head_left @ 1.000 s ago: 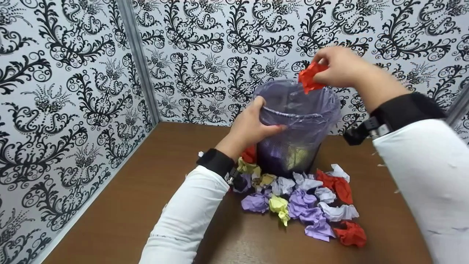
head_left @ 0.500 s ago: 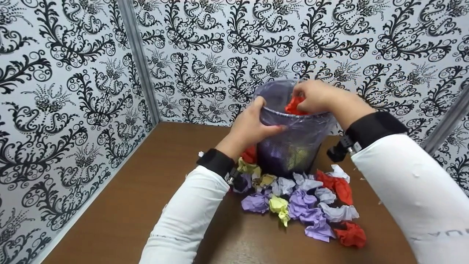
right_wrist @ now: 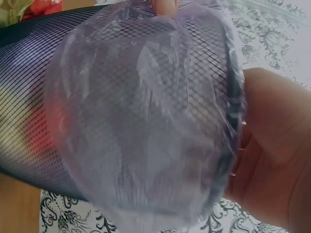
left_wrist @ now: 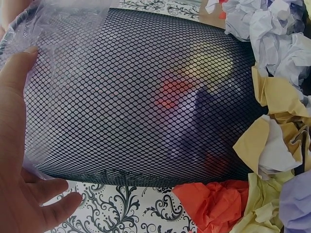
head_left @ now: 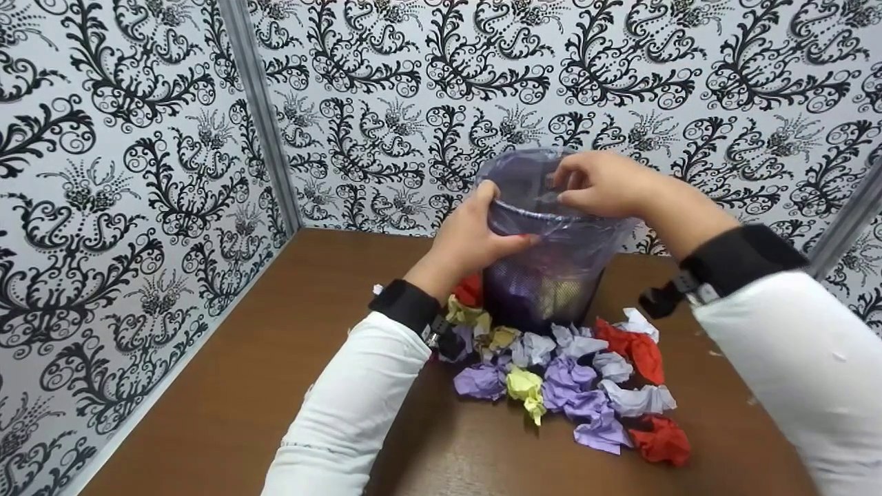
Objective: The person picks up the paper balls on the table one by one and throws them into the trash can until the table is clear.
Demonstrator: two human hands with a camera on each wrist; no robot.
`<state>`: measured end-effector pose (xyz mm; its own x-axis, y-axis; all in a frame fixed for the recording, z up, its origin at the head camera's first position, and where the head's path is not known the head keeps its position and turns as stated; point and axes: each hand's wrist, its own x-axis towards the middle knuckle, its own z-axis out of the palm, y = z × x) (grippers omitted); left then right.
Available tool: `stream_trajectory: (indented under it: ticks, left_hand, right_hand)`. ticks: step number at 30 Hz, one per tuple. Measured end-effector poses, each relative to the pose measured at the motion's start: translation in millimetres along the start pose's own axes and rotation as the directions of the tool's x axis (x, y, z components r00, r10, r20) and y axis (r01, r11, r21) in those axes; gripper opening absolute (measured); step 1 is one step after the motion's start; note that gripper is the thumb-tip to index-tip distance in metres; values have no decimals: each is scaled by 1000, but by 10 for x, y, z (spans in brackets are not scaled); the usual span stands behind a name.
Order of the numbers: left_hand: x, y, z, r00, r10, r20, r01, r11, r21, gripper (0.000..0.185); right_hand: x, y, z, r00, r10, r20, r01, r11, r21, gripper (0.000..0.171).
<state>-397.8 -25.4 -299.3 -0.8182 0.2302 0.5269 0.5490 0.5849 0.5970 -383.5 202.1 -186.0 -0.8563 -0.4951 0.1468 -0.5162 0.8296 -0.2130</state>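
A dark mesh wastebasket (head_left: 506,296) stands upright, lined with a translucent purple bag (head_left: 586,244) folded over its rim. My left hand (head_left: 465,238) grips the rim at the left, thumb on the outside over the bag. Over the mouth at the right is my right hand (head_left: 606,182), its fingers loosely bent and holding nothing. In the right wrist view this hand (right_wrist: 272,150) is beside the rim, partly behind the bag. Crumpled paper shows blurred through the mesh (left_wrist: 112,97), yellow, purple and red.
Several crumpled paper balls lie before the basket: purple (head_left: 568,382), yellow (head_left: 525,389), pale grey (head_left: 637,399) and red (head_left: 661,441). Another red ball (head_left: 468,289) sits left of it. A patterned wall (head_left: 386,124) rises behind the brown table (head_left: 275,358).
My right hand has brought a red paper ball down into the basket and let it go; red now shows through the mesh. The left hand has stayed on the rim.
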Motion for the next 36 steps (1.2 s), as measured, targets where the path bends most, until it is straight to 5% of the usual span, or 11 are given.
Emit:
stream_trajectory:
  ticks: [12, 17, 20, 29, 36]
  left_hand:
    - [2, 22, -18, 999, -39, 28, 40, 998, -40, 83]
    - [-5, 5, -8, 999, -35, 32, 37, 997, -65, 82]
    - [-14, -2, -2, 999, -32, 33, 34, 997, -66, 81]
    - [-6, 21, 0, 999, -35, 40, 36, 999, -39, 80]
    - [1, 31, 1, 997, -56, 53, 60, 996, -60, 81]
  right_hand:
    - [-633, 191, -124, 957, -135, -258, 125, 991, -54, 26]
    - [-858, 470, 38, 923, -146, -356, 132, 989, -64, 21]
    - [-978, 680, 211, 926, -92, -367, 85, 996, -35, 21]
    - [-1235, 1253, 885, 969, 161, -186, -127, 975, 185, 39]
    - [-1315, 1518, 1361, 979, 193, -65, -171, 952, 255, 49]
